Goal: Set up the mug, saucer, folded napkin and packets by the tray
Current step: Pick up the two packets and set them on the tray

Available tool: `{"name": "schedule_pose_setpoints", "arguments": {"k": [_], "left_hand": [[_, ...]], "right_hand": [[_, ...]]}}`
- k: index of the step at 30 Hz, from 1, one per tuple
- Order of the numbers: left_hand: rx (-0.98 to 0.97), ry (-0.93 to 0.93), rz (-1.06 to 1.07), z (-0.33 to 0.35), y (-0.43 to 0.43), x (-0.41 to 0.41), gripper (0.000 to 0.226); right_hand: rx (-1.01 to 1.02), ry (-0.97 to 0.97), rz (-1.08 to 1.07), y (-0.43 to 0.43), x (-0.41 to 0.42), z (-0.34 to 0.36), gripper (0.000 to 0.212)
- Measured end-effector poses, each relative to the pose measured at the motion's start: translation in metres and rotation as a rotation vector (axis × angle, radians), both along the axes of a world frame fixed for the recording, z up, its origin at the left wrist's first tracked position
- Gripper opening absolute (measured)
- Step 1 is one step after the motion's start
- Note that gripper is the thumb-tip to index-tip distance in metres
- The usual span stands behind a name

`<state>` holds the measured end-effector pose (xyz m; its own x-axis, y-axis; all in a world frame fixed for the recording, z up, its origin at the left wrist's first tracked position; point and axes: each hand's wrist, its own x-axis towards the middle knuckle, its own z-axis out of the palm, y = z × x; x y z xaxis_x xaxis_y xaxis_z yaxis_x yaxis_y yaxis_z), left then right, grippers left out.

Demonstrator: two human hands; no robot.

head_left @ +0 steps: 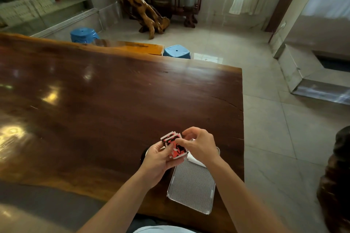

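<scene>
Red, black and white packets (175, 146) fanned between both hands.

One tray (191, 185), three packets (173, 144), two stools (177, 51).

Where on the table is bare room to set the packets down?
Bare wood spreads left and beyond the hands, up to the table far edge. It is crowded at the near right corner: tray, napkin, both hands holding packets.

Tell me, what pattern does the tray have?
Fine black-and-white stripes running lengthwise on the tray, seen in the head view.
</scene>
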<state>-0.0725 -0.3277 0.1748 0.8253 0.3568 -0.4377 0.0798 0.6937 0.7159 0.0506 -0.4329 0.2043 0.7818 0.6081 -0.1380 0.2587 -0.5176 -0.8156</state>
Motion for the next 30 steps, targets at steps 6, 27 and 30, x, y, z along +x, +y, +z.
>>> {"name": "schedule_pose_setpoints", "arguments": {"k": [6, 27, 30], "left_hand": [[0.047, 0.051, 0.186, -0.004, 0.005, 0.006, 0.026], [0.149, 0.189, -0.342, 0.003, 0.011, -0.005, 0.023], [0.148, 0.173, -0.302, 0.0, 0.012, -0.006, 0.026]], "right_hand": [[0.046, 0.276, 0.011, -0.004, -0.006, -0.006, 0.004], [0.008, -0.064, 0.371, 0.009, -0.002, 0.012, 0.017], [0.039, -0.036, 0.292, 0.006, -0.001, 0.007, 0.023]]}}
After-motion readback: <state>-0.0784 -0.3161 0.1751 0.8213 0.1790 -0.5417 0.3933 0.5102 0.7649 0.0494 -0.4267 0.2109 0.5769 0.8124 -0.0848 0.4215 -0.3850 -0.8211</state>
